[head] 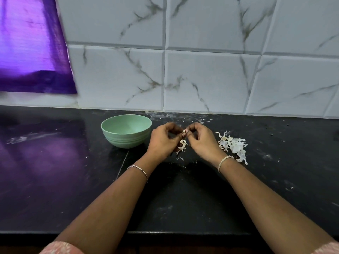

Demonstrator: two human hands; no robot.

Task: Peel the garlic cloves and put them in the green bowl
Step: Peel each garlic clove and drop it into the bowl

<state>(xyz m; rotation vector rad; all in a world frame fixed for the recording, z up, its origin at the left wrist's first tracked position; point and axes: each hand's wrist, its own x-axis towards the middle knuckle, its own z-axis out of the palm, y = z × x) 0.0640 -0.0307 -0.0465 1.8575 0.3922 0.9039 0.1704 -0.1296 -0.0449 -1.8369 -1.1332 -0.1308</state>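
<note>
Pinching small white-pink garlic clove [185, 131] betw. fingertips of left hand [163, 140] & right hand [203, 142], both w/ fingers curled in on it, above glossy black stone counter [183, 198]. Dangling just below clove, betw. the palms: papery white skin strips [182, 146]. Just left of left hand, close to knuckles: round pale-green ribbed bowl [110, 133], upright on counter. Right of right hand, near wrist: loose heap of white papery peels [233, 145].

No readable text, labels or numbers anywhere.
</note>
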